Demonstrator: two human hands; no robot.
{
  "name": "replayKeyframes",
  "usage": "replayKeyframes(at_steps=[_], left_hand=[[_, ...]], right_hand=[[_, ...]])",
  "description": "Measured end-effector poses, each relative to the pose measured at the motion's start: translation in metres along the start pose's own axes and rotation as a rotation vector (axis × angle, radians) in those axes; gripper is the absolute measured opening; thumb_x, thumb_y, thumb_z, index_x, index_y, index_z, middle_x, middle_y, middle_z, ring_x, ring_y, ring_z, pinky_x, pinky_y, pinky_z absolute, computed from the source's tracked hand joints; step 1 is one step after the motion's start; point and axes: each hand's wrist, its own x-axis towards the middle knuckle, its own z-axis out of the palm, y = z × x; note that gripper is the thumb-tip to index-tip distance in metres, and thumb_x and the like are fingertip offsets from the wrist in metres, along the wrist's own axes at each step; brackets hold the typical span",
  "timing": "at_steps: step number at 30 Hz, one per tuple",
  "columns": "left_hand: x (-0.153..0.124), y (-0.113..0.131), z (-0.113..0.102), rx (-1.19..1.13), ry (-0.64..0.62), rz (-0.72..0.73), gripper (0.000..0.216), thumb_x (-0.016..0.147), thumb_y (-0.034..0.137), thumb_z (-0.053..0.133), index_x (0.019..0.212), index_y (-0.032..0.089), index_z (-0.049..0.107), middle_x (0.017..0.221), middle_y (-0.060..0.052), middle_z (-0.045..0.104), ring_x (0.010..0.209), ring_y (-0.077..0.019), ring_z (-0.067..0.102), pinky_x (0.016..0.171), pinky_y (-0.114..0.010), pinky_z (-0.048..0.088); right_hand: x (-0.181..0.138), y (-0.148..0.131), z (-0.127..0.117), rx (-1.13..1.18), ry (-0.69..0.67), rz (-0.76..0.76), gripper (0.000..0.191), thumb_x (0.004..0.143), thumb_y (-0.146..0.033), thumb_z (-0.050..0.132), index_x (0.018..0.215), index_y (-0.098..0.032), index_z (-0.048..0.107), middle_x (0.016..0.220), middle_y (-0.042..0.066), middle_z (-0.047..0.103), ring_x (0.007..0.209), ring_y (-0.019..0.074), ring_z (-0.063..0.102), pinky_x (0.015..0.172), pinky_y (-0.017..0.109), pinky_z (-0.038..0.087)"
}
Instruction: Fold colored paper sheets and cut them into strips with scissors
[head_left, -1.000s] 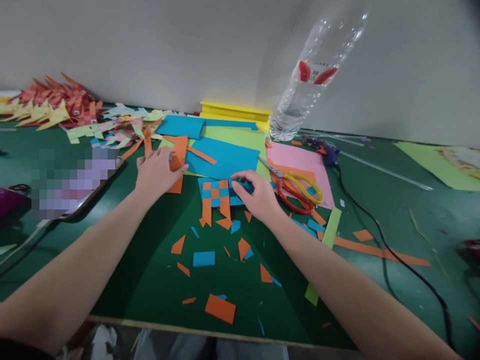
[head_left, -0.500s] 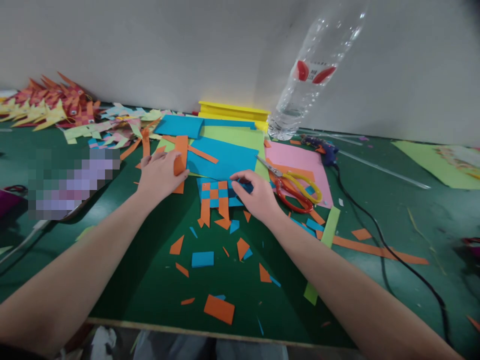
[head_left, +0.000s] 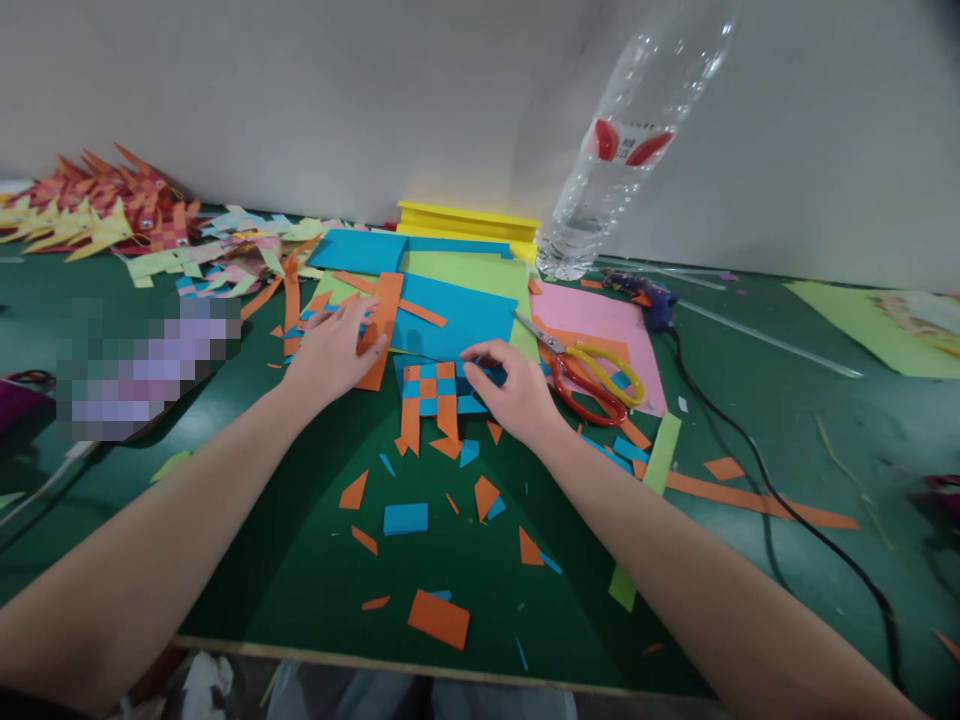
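My left hand (head_left: 334, 345) lies on a wide orange paper strip (head_left: 388, 300), its fingers apart and its thumb on the strip. Beneath that hand, more orange and blue paper is partly covered. My right hand (head_left: 514, 385) is curved at the upper right corner of a small woven paper piece (head_left: 428, 388), with thumb and forefinger tips close together on it. This piece has an orange and blue check, and two orange legs hang down from it. Blue strips run from its side beneath my right hand.
Scissors (head_left: 592, 375) with red and yellow handles lie on pink paper (head_left: 645, 345). Behind stand a clear bottle (head_left: 622, 150) and a glue gun (head_left: 645, 300) with a black cord. Left are a blurred phone-like object (head_left: 161, 370) and folded paper figures (head_left: 97, 215). Scraps (head_left: 439, 618) litter the front.
My left hand has slid a little to the right, and the wide orange strip has shifted right and tilted with it. My right hand and the woven piece have stayed put.
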Motion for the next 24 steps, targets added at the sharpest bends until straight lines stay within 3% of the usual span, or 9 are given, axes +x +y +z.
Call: replayKeyframes(at_steps=[5,8,12,15,24], left_hand=[[-0.003,0.007,0.002,0.052,-0.148,0.232,0.049,0.098,0.043,0.035,0.137,0.014,0.044,0.135,-0.016,0.059,0.126,-0.0296,0.055,0.116,-0.051,0.023],[-0.004,0.011,0.001,0.068,-0.145,0.291,0.049,0.100,0.041,0.031,0.136,0.012,0.047,0.132,-0.017,0.061,0.126,-0.0297,0.055,0.117,-0.052,0.022],[-0.004,0.013,-0.001,0.100,-0.066,0.304,0.043,0.100,0.037,0.031,0.125,0.015,0.058,0.117,-0.013,0.069,0.115,-0.0272,0.061,0.113,-0.048,0.030],[-0.005,0.015,-0.001,0.161,-0.067,0.318,0.039,0.098,0.034,0.033,0.118,0.017,0.062,0.114,-0.011,0.071,0.114,-0.0269,0.062,0.114,-0.049,0.028],[-0.006,0.018,0.002,0.179,-0.151,0.271,0.045,0.101,0.038,0.029,0.133,0.017,0.054,0.134,-0.012,0.062,0.137,-0.0263,0.045,0.118,-0.051,0.018]], right_hand=[[0.000,0.000,0.001,0.001,0.007,-0.005,0.014,0.086,-0.028,0.055,0.092,-0.020,0.066,0.096,0.007,0.071,0.086,0.0198,0.063,0.076,0.035,0.049],[0.001,0.001,0.001,-0.002,0.014,-0.012,0.013,0.086,-0.027,0.055,0.091,-0.021,0.066,0.096,0.006,0.071,0.086,0.0198,0.063,0.076,0.035,0.049],[0.001,0.002,0.002,-0.005,0.019,-0.018,0.012,0.085,-0.027,0.056,0.090,-0.022,0.065,0.094,0.005,0.071,0.085,0.0202,0.063,0.075,0.036,0.049],[0.001,0.002,0.002,-0.002,0.021,-0.021,0.012,0.085,-0.028,0.056,0.090,-0.022,0.065,0.094,0.006,0.071,0.085,0.0204,0.063,0.075,0.036,0.049],[0.001,0.004,0.003,0.004,0.023,-0.024,0.013,0.085,-0.029,0.055,0.090,-0.022,0.065,0.094,0.006,0.072,0.086,0.0210,0.064,0.077,0.037,0.049]])
